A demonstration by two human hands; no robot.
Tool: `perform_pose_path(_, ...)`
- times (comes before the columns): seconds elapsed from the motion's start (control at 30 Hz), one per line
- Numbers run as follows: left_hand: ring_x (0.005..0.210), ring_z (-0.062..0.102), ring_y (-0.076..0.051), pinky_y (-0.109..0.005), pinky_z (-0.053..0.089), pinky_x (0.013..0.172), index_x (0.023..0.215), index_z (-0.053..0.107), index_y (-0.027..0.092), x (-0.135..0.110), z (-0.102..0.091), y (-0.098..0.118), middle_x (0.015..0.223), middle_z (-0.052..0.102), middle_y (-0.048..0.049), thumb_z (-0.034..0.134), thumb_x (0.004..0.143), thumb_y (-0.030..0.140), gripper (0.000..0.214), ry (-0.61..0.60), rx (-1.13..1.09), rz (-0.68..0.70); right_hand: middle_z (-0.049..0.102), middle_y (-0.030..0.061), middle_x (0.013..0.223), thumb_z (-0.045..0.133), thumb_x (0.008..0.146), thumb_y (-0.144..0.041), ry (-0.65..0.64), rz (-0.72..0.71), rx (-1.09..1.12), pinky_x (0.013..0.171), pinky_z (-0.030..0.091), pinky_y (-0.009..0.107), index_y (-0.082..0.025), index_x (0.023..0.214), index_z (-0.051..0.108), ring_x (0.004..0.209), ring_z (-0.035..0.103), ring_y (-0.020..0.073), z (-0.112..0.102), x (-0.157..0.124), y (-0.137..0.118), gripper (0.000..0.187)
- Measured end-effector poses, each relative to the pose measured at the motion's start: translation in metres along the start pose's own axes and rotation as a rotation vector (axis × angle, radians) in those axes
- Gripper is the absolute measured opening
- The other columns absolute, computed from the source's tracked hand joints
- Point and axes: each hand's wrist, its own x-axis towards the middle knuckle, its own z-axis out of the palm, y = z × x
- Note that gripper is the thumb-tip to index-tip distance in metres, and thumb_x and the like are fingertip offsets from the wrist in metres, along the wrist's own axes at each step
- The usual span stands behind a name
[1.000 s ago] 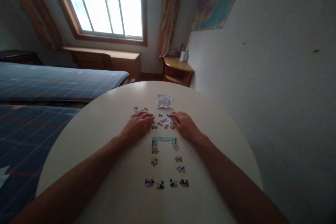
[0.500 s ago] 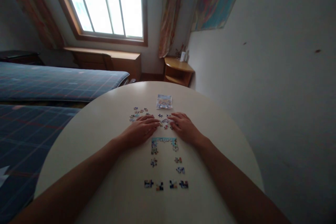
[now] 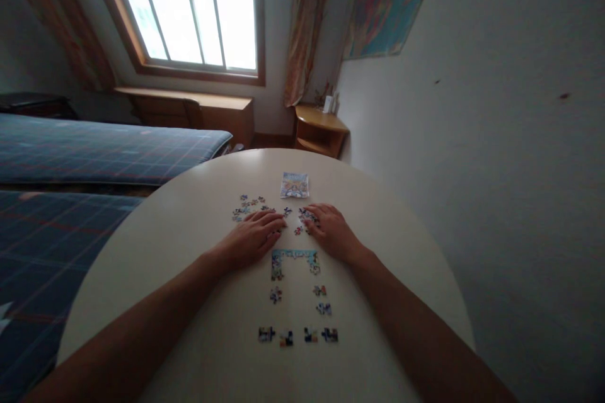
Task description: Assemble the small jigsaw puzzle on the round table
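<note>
My left hand (image 3: 255, 235) lies palm down with its fingers stretched out over loose jigsaw pieces, some of which it hides. Opposite it, my right hand (image 3: 331, 231) rests open, fingertips touching a small cluster of jigsaw pieces (image 3: 308, 215). One single jigsaw piece (image 3: 288, 211) lies between the hands. More loose pieces (image 3: 244, 209) are scattered just beyond my left hand. Closer to me is a joined puzzle border (image 3: 295, 254), a top edge with two short sides. Below it several separate pieces, such as a corner-like piece (image 3: 266, 334), are set out along an outline.
A small printed picture packet (image 3: 294, 185) lies beyond the hands on the round white table (image 3: 189, 327). A plaid-covered bed (image 3: 94, 151) stands on the left, a wall (image 3: 510, 201) on the right. A corner shelf (image 3: 321, 119) is behind the table.
Pieces between the hands have spread apart: some now sit gathered at my right fingertips, others are under or beside my left fingers. Both hands have barely shifted.
</note>
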Motion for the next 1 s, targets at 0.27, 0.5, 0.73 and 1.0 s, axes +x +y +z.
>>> perform_pose_path(0.27,0.132,0.044,-0.025,-0.047,0.035,0.11,0.132,0.054,0.023,0.0,0.0,0.003,0.139,0.055,-0.0055,0.039,0.101,0.03,0.034,0.014,-0.003,0.019,0.056,0.0067,0.138,0.052,0.095,-0.035,-0.035,0.078,-0.04,0.111,0.028,0.044,-0.029,0.126,0.065,0.129,0.046,0.0243,0.003,0.002,-0.003,0.034)
perform_pose_path(0.5,0.133,0.043,-0.025,-0.048,0.033,0.112,0.134,0.053,0.024,0.003,-0.003,0.009,0.141,0.054,-0.006,0.042,0.101,0.031,0.036,0.017,-0.047,0.131,0.058,0.005,0.135,0.06,0.089,-0.032,-0.002,0.095,-0.02,0.107,0.029,0.045,-0.033,0.115,0.071,0.125,0.048,0.0247,0.004,0.007,-0.006,0.029)
perform_pose_path(0.73,0.134,0.042,-0.024,-0.047,0.031,0.114,0.135,0.053,0.024,0.002,-0.003,0.011,0.143,0.053,-0.0056,0.042,0.101,0.033,0.036,-0.017,-0.061,0.136,0.063,0.0043,0.126,0.064,0.084,-0.032,-0.029,0.153,0.011,0.103,0.031,0.046,-0.031,0.105,0.074,0.119,0.051,0.0257,0.003,0.013,-0.006,0.023)
perform_pose_path(1.0,0.132,0.044,-0.024,-0.048,0.035,0.111,0.134,0.051,0.025,0.0,-0.013,0.02,0.14,0.054,-0.0063,0.041,0.101,0.028,0.034,-0.005,-0.107,0.175,0.061,0.0062,0.128,0.066,0.079,-0.024,-0.122,0.231,0.072,0.102,0.032,0.044,-0.023,0.097,0.071,0.12,0.05,0.0263,-0.002,0.019,-0.008,0.019)
